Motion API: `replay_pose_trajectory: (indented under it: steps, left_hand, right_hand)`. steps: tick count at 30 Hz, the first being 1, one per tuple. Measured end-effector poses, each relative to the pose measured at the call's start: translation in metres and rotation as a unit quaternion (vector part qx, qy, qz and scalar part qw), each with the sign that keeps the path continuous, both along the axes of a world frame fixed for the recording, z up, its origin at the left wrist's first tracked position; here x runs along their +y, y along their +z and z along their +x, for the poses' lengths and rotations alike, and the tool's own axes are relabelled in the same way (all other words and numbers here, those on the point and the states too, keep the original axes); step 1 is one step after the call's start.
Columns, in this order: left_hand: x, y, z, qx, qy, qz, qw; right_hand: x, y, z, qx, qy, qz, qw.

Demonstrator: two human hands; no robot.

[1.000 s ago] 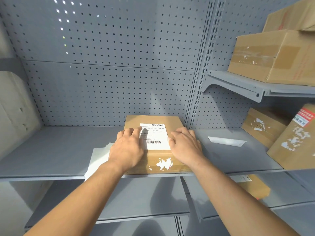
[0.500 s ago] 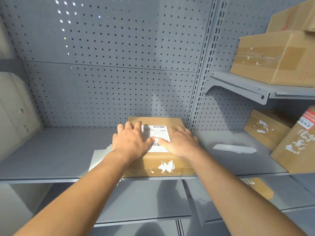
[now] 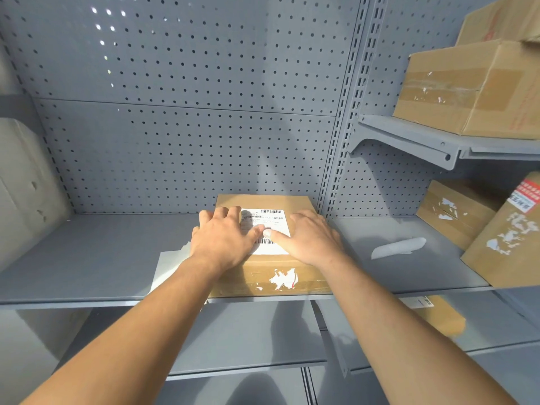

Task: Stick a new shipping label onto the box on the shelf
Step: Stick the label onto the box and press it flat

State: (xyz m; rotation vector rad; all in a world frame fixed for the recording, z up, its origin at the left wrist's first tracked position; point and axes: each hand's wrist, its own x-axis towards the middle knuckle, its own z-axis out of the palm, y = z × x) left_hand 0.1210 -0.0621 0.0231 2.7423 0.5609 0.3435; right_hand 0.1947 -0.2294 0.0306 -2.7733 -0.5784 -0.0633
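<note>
A flat brown cardboard box (image 3: 287, 274) lies on the grey shelf (image 3: 96, 258), its front edge near the shelf's lip. A white shipping label (image 3: 270, 219) with barcodes lies on the box top. My left hand (image 3: 225, 242) rests flat on the label's left part, fingers spread. My right hand (image 3: 311, 239) lies flat on the label's right part, its thumb touching the left thumb at the label's middle. Torn white remains of an old label (image 3: 282, 278) show on the box's front face.
White backing paper (image 3: 168, 266) lies left of the box, partly under my left arm. A curled white strip (image 3: 399, 247) lies to the right. Other cardboard boxes (image 3: 502, 229) stand at the right, another box (image 3: 473, 86) on the upper shelf. Perforated grey panels form the back wall.
Both hands slid inward over the label: one second ago they lay at its outer edges, now the thumbs meet at its middle.
</note>
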Motion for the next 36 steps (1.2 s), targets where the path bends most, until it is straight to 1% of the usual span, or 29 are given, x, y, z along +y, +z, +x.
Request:
replay_pose_trajectory:
  steps: [4,7,10,12,14,17,20,23,27,31,34,36]
  left_hand:
    - [0.001,-0.001,0.001,0.006,0.001,0.000,1.000]
    - [0.004,-0.001,0.003,0.002,0.004,-0.016,1.000]
    - [0.007,-0.001,0.004,-0.006,-0.007,-0.033,0.999]
    - [0.010,-0.002,0.005,-0.002,-0.019,-0.024,1.000]
    - [0.013,0.001,0.006,0.022,-0.028,0.003,0.999]
    - [0.017,0.011,0.014,0.043,-0.020,0.036,0.998]
    - [0.012,0.016,0.023,0.058,-0.001,0.044,0.997]
    - [0.005,0.011,0.029,0.044,0.020,0.070,0.996]
    - [0.010,0.008,0.031,0.021,0.030,0.039,0.999]
    - [0.015,0.005,0.032,-0.004,0.027,0.013,1.000]
    - [0.015,0.003,0.031,-0.011,0.025,0.010,1.000]
    - [0.015,0.004,0.031,-0.012,0.031,0.000,0.999]
  right_hand:
    - [0.001,-0.001,0.004,0.009,-0.009,0.018,1.000]
    - [-0.001,-0.004,0.012,-0.003,-0.010,0.031,0.999]
    - [-0.001,-0.006,0.018,-0.012,-0.019,0.068,0.997]
    - [-0.001,-0.006,0.021,-0.004,-0.021,0.074,0.997]
    - [0.000,-0.002,0.023,-0.004,-0.022,0.050,0.998]
    - [0.003,0.008,0.024,-0.035,-0.030,0.006,0.999]
    - [0.008,0.012,0.022,-0.019,-0.032,-0.017,0.999]
    - [0.010,0.007,0.024,-0.021,-0.038,-0.029,0.999]
    - [0.007,0.004,0.033,-0.029,-0.053,0.023,0.998]
    - [0.007,0.001,0.037,-0.037,-0.064,0.050,0.996]
    - [0.005,-0.001,0.037,-0.043,-0.066,0.056,0.995]
    - [0.006,0.000,0.034,-0.046,-0.063,0.040,0.996]
